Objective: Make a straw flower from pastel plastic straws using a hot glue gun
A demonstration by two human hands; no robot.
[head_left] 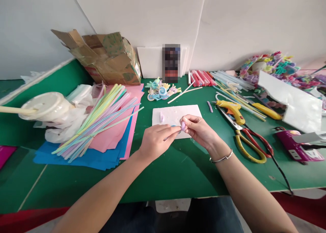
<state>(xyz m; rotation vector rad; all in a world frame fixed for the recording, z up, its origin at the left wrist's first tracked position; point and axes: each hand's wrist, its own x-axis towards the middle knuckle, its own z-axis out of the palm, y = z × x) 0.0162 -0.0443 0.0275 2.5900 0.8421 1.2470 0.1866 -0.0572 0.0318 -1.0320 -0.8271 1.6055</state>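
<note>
A short fuzzy lilac pipe cleaner piece [183, 125], bent or folded, is pinched between the thumb and fingers of my right hand [194, 128]. My left hand [158, 138] is closed, its fingertips meeting that piece from the left. A bit of something blue shows at the left fingers; what it is I cannot make out. Beneath both hands lies a white board [175, 111]. Another curled lilac piece [162, 117] rests on the board's left part. A straight purple piece [210, 106] lies on the green table just right of the board.
Bundled pastel pipe cleaners [99, 121] lie on coloured sheets [107, 158] at left, beside a lidded cup [47, 104]. A cardboard box [109, 60] stands behind. Finished pipe cleaner shapes [160, 90] lie behind the board. Rightward are a yellow glue gun [233, 111], scissors [251, 146] and a purple device [295, 144].
</note>
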